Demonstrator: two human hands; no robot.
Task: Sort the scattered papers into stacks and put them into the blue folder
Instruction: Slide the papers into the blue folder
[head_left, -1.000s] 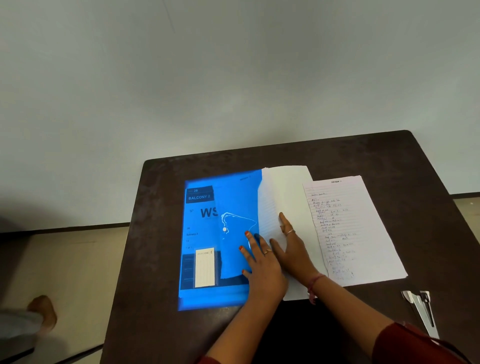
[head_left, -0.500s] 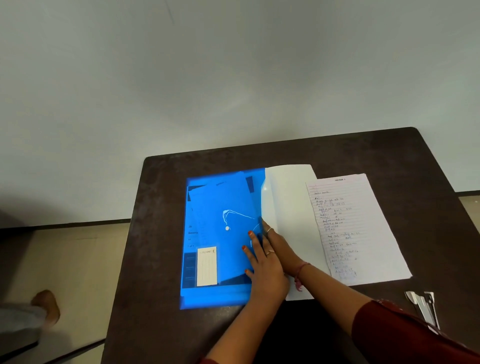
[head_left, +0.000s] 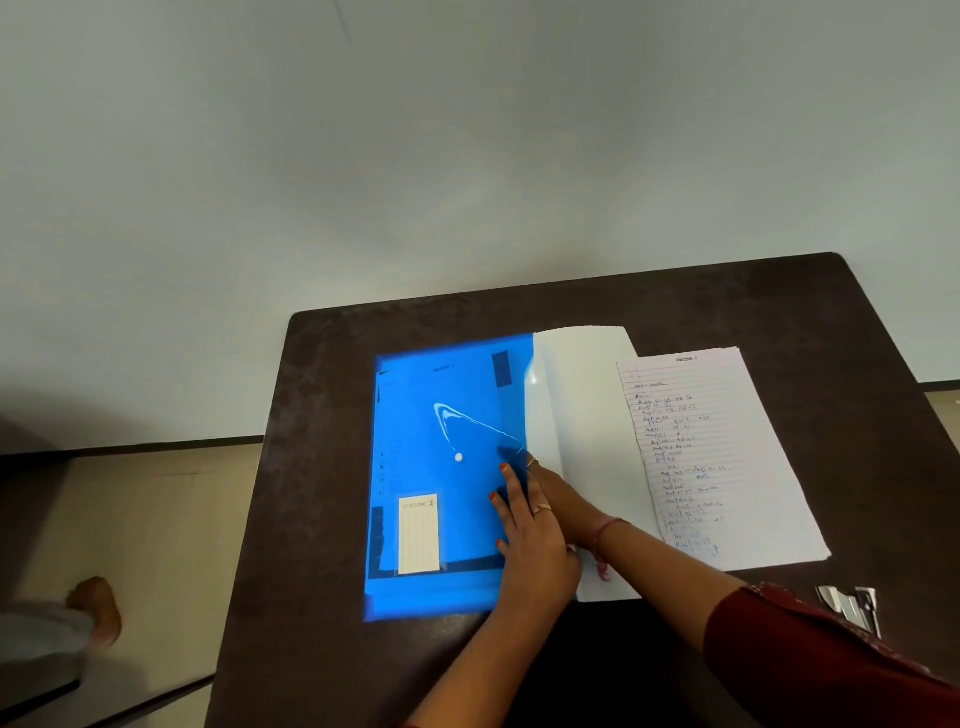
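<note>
worktop (head_left: 322, 467): dark brown, carries everything; its left and far edges are in view.
folder (head_left: 441, 519): blue, translucent, flat on the worktop left of centre; a white label sits near its lower edge, and printed sheets show faintly through the cover.
blank sheet (head_left: 576, 405): white, touching the folder's right edge, seemingly part-way tucked under the cover; I cannot tell how deep it goes.
written page (head_left: 727, 467): lined, handwritten, just right of the blank sheet and overlapping it; not yet in the folder.
left hand (head_left: 535, 540): fingers straight, pressing flat on the folder's right edge, grasping nothing.
right hand (head_left: 563, 506): mostly hidden beneath the left at the folder's opening; whether it grips paper cannot be told.
metal tool (head_left: 852, 605): small, shiny, near the right edge, well apart from the papers.
risk: if the sheet is pushed while the cover is pinned down, it may buckle or crease at the opening.
risk: the slick folder may slide leftward under a sideways push, since only one palm steadies it.
risk: the written page could be left out of the folder.
</note>
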